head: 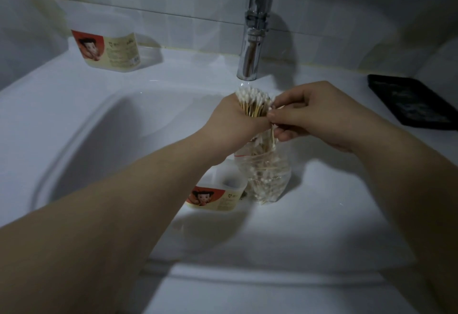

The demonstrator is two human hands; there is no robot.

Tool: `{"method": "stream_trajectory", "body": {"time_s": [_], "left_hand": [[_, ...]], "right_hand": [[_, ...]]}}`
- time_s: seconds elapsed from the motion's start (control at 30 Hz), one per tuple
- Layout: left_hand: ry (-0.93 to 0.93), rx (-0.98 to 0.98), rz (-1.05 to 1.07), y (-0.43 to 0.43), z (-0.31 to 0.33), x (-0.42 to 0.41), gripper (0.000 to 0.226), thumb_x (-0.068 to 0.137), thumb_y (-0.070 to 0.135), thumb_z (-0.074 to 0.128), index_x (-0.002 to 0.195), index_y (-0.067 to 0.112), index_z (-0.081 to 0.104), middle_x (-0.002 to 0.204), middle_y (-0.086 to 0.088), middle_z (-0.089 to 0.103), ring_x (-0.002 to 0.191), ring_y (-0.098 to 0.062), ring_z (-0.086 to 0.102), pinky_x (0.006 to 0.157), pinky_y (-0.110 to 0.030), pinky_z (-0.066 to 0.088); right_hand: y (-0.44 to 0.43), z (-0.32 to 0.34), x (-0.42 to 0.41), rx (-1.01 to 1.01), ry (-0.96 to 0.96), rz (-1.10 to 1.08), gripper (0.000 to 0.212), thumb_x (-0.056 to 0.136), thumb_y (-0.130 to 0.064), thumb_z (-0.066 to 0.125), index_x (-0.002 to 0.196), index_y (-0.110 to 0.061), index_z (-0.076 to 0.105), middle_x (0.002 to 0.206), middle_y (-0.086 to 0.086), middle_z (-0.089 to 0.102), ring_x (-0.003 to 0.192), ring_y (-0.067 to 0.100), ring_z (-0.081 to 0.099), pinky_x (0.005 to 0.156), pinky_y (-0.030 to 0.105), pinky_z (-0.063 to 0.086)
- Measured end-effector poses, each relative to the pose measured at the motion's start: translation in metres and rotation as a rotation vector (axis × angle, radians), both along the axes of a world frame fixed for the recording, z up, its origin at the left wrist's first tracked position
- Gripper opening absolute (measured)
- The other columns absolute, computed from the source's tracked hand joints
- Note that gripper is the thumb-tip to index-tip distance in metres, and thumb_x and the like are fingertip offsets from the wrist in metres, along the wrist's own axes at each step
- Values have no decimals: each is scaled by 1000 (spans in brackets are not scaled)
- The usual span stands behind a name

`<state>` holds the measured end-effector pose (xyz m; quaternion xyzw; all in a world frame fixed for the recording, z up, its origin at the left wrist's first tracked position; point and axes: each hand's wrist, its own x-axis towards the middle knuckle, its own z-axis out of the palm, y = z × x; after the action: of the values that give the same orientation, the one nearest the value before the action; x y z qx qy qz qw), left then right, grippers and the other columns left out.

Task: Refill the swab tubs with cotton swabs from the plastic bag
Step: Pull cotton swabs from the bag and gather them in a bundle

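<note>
Dim light is falling across white wall tiles [173,3]. A chrome tap [252,40] is standing behind a white sink [99,140]; a flat black object [411,102] is lying on the right ledge.

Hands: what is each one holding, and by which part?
Left hand grips a swab bundle round the sticks, tips up. Right hand pinches a few swabs by their sticks.

Bundle of white-tipped wooden-stick cotton swabs [252,102] upright, tips up, gripped in left hand [233,120]; more swabs lie loose in clear plastic bag [269,177] hanging just below. Open translucent tub with red-and-cream cartoon label [220,196] touches bag's left side inside white sink [74,140]. Matching tub [111,50] upright on back-left ledge, well apart.
</note>
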<state>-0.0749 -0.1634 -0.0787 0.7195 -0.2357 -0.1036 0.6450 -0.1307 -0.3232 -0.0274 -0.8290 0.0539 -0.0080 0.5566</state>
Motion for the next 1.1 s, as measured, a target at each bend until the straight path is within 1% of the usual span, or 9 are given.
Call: {"method": "stream_trajectory", "body": {"time_s": [0.07, 0.13, 0.27, 0.37, 0.5, 0.67, 0.83, 1.0, 1.1], "left_hand": [[4, 8, 11, 0, 0, 0, 34, 74, 16, 77, 102, -2, 70, 99, -23, 72, 82, -20, 67, 79, -48, 57], [24, 9, 33, 0, 0, -1, 25, 80, 8, 76, 102, -3, 71, 99, -24, 71, 80, -20, 66, 78, -46, 57], [75, 3, 42, -1, 1, -2, 27, 75, 9, 76, 101, 2, 73, 98, -21, 74, 88, -30, 73, 86, -51, 58], [166, -35, 17, -1, 3, -1, 31, 69, 12, 76, 99, 5, 73, 87, -16, 74, 84, -27, 73, 77, -42, 59], [344, -165, -82, 1, 9, -3, 20, 87, 0, 67, 104, 10, 70, 74, -4, 65, 70, -16, 65, 61, -27, 51], [419, -234, -46, 1, 10, 0, 14, 91, 7, 67, 93, 20, 63, 85, -1, 68, 78, -14, 69, 64, -29, 51], [367, -231, 115, 3, 9, 5, 5, 93, 17, 69, 91, 19, 65, 77, 0, 68, 74, -15, 67, 73, -35, 53], [201, -57, -1, 0, 8, -4, 8, 91, 19, 74, 91, 12, 69, 79, -9, 67, 76, -22, 64, 69, -38, 47], [193, -65, -10, 1, 8, -3, 10, 88, 18, 77, 92, 12, 70, 84, -12, 68, 81, -23, 67, 74, -40, 50]], "right_hand": [[1, -1, 0, -11, 4, -14, 14, 86, -4, 78, 97, -6, 70, 70, 12, 74, 71, 27, 75, 74, 35, 64], [1, -2, 1, -46, 2, -26, 10, 89, -3, 75, 97, -5, 70, 69, 11, 74, 70, 29, 75, 75, 37, 65], [0, 2, 0, -140, 5, -14, 4, 92, -3, 72, 95, -3, 70, 66, 11, 73, 64, 25, 75, 67, 30, 64], [-3, 5, -2, -173, 8, 4, 2, 93, -3, 70, 91, -5, 71, 63, 11, 72, 60, 24, 74, 63, 28, 62], [-4, 5, -2, -146, 7, 11, 5, 92, -3, 70, 88, -6, 70, 65, 12, 72, 62, 25, 73, 68, 32, 64], [-5, 6, -3, -224, 22, 5, 4, 92, -3, 68, 90, -5, 72, 67, 16, 73, 61, 25, 73, 67, 31, 63], [-6, 6, -2, -232, -1, -52, 5, 92, -3, 67, 90, -1, 71, 70, 20, 73, 62, 29, 73, 65, 35, 64], [-3, 5, -3, -197, -25, -20, 7, 93, -2, 67, 88, -4, 70, 63, 14, 71, 59, 23, 71, 58, 29, 59], [-1, 6, -3, -120, -34, -17, 9, 95, -3, 67, 87, -4, 70, 66, 15, 71, 60, 24, 71, 61, 29, 61]]}}
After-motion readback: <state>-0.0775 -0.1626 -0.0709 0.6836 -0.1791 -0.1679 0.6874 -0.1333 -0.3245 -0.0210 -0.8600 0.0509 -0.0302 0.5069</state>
